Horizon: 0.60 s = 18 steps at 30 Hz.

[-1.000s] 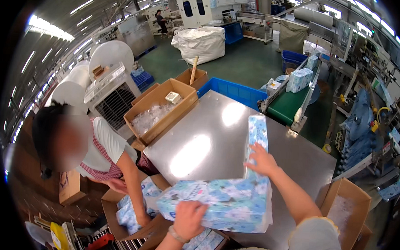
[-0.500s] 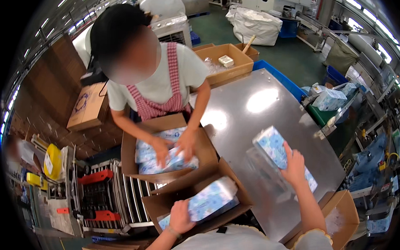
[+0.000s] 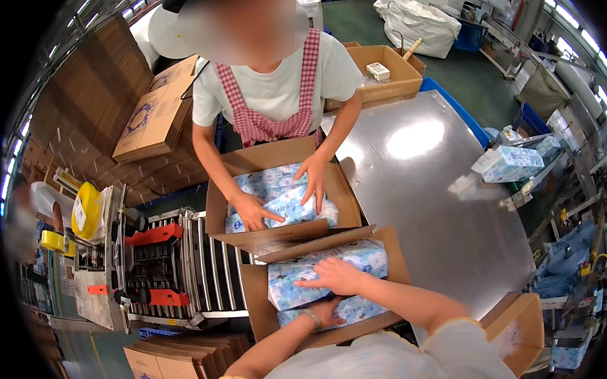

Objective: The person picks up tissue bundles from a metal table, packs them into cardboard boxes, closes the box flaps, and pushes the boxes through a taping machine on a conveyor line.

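Observation:
Two hands are inside the nearer open carton (image 3: 254, 302), which holds blue flower-patterned soft tissue packs. My right hand (image 3: 340, 278) lies open on the upper tissue pack (image 3: 291, 290), fingers spread over its top. Just below it, my left hand (image 3: 326, 314) reaches in between that pack and a nearer tissue pack (image 3: 362, 310); its fingers look stretched out, their tips partly hidden. Across from me, a co-worker in a red checked apron presses both hands on similar packs (image 3: 289, 208) in a second open carton (image 3: 216, 209).
A steel table (image 3: 425, 195) spans the right side, with a tissue pack (image 3: 511, 163) by its far right edge. A roller conveyor (image 3: 212, 273) runs left of the cartons. Flattened cartons (image 3: 181, 357) stand at lower left, an open box (image 3: 524, 328) at lower right.
My right hand has come left from above the table into the nearer carton, and its pack now lies there. My left hand has let go of its pack. My view has shifted.

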### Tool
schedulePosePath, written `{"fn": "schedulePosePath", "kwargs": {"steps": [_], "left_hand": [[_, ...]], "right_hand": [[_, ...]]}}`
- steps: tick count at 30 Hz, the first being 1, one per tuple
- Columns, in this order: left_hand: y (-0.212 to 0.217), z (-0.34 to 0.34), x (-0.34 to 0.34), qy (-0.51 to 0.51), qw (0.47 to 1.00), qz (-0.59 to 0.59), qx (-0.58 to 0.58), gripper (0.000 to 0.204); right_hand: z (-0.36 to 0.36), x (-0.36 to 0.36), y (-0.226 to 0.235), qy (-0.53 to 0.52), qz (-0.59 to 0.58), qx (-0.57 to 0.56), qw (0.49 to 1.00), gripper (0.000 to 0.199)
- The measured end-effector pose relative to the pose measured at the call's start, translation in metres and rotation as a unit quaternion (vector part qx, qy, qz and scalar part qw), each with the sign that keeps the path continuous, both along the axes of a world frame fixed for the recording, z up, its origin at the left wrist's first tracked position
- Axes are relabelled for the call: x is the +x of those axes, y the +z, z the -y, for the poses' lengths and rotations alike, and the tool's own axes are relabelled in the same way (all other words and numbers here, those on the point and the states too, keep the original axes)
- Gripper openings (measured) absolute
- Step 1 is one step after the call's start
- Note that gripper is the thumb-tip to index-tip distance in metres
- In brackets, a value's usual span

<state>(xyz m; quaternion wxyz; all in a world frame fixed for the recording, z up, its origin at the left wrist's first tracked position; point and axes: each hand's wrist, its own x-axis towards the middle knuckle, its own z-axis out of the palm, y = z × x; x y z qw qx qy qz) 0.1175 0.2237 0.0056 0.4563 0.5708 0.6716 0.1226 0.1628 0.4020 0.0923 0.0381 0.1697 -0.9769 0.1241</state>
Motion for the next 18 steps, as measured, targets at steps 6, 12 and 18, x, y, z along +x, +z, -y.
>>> {"fn": "schedulePosePath", "kwargs": {"steps": [6, 12, 18], "left_hand": [[-0.016, 0.010, -0.024, 0.016, 0.998, -0.002, -0.059, 0.080], [0.059, -0.021, -0.049, -0.018, 0.951, -0.290, -0.108, 0.089], [0.006, -0.089, -0.058, -0.053, 0.945, -0.263, -0.185, 0.100]], "right_hand": [[0.019, -0.036, -0.107, -0.100, -0.008, 0.070, 0.992, 0.070], [-0.014, 0.016, -0.005, -0.143, 0.107, -0.086, 0.980, 0.043], [-0.110, 0.236, 0.053, -0.554, -0.146, -0.107, 0.812, 0.027]]}}
